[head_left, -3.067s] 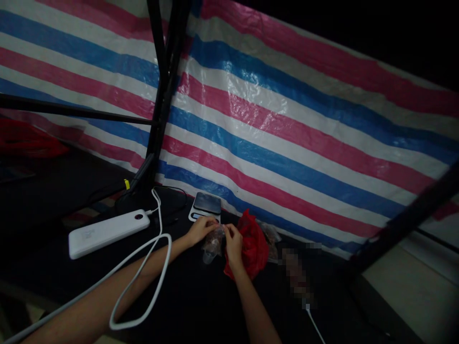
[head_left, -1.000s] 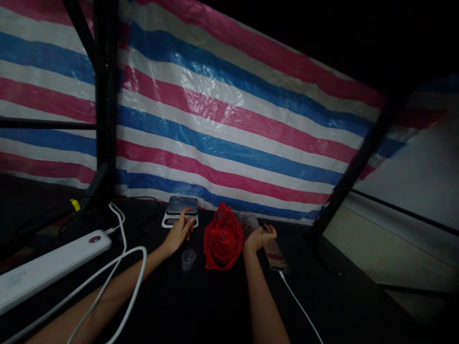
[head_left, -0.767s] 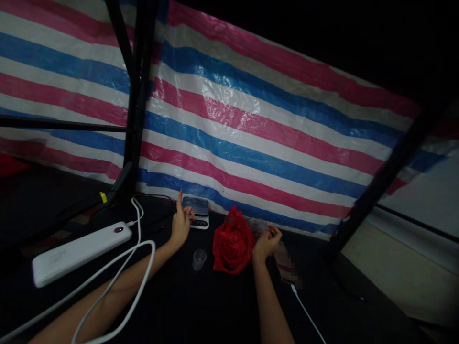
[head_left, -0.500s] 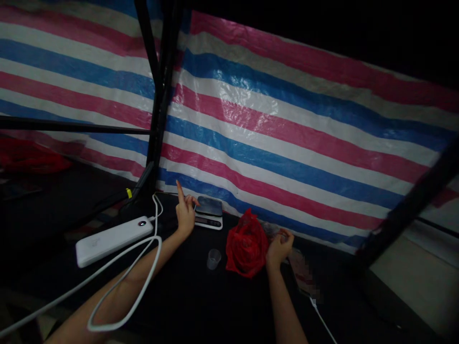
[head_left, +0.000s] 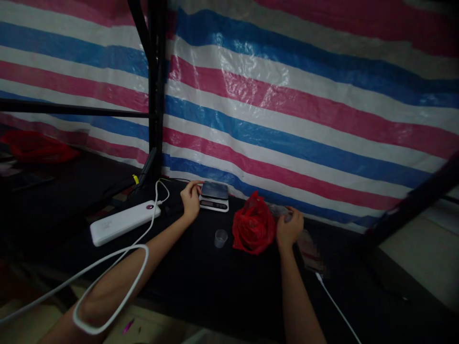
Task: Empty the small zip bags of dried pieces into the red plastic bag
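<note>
My left hand point(head_left: 191, 200) rests on the black surface with its fingers against the left edge of a digital kitchen scale point(head_left: 214, 196). My right hand point(head_left: 289, 228) is curled on the edge of a crumpled clear plastic bag point(head_left: 278, 210), just right of a bunched red plastic bag point(head_left: 254, 224). Between the hands stands a small clear plastic cup point(head_left: 221, 238), touched by neither. A blurred flat object point(head_left: 309, 251) lies below my right hand, its details hidden.
A white power bank point(head_left: 124, 222) lies left of the scale, and its white cable point(head_left: 111, 272) loops over my left forearm. Another white cable point(head_left: 337, 306) runs toward the front edge. A striped tarpaulin point(head_left: 287, 119) and black pole point(head_left: 155, 95) stand behind; a red bag point(head_left: 38, 147) lies far left.
My left hand has come down from a raised, pointing pose to the scale's edge. My right hand stays curled by the clear bag. The view has tilted and shifted.
</note>
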Tool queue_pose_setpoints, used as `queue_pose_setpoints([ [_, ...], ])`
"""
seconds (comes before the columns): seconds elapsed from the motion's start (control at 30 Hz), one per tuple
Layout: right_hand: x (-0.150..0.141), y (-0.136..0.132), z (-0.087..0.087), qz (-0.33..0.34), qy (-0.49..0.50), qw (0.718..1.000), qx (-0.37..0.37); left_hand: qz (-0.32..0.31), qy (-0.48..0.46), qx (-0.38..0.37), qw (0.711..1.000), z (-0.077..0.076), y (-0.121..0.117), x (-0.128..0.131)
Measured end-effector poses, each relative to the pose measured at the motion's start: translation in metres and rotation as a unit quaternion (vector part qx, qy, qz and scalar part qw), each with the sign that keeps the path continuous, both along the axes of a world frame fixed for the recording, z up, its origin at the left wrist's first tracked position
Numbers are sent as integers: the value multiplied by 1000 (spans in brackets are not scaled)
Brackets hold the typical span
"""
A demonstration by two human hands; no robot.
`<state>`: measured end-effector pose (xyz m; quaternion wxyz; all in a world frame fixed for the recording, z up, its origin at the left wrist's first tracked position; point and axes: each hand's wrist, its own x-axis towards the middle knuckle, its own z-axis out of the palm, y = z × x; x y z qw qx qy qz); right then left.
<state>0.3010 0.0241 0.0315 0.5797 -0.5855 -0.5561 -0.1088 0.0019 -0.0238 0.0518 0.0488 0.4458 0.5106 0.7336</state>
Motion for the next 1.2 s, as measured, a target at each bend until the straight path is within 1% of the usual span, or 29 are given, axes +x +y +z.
queue_pose_setpoints([
  [0.03, 5, -1, -1, -20, -54, 998, -13, -8, -2, -10, 1000, -3, 2, 2],
  [0.1, 15, 0, -7, -52, -110, 992, -45, -23, -7, -29, 999, -8, 4, 6],
  [0.17, 22, 3, -16, -63, -118, 988, -79, -45, -3, -37, 998, -12, 5, 12],
  [0.23, 24, 8, -24, -51, -111, 987, -108, -75, 13, -45, 996, -14, 4, 17],
  [0.3, 24, 11, -28, -40, -103, 987, -116, -102, 41, -57, 992, -15, 2, 22],
  [0.4, 20, 13, -23, -27, -83, 990, -108, -130, 106, -81, 983, -17, -2, 27],
  [0.5, 17, 10, -15, 29, -43, 992, -112, -143, 172, -106, 969, -18, -5, 32],
  [0.57, 18, 10, -12, 52, -17, 992, -117, -151, 202, -118, 961, -20, -6, 34],
  [0.7, 27, 14, -12, 35, 80, 983, -161, -181, 249, -146, 940, -26, -2, 38],
  [0.8, 33, 19, -10, 25, 125, 974, -189, -227, 302, -171, 910, -30, 1, 42],
  [0.9, 27, 19, -5, 27, 126, 977, -169, -256, 356, -182, 880, -31, 1, 46],
  [0.97, 17, 16, -1, 49, 118, 982, -138, -262, 389, -179, 865, -30, -1, 47],
  [1.03, 5, 12, 0, 89, 96, 984, -125, -264, 409, -171, 856, -28, -2, 48],
  [1.1, -5, 9, 0, 117, 64, 980, -147, -272, 415, -164, 853, -27, -2, 49],
  [1.13, -8, 8, 0, 120, 49, 978, -166, -280, 417, -158, 850, -27, -1, 50],
  [1.2, -13, 3, 1, 95, 22, 976, -196, -307, 428, -149, 837, -29, 2, 50],
])
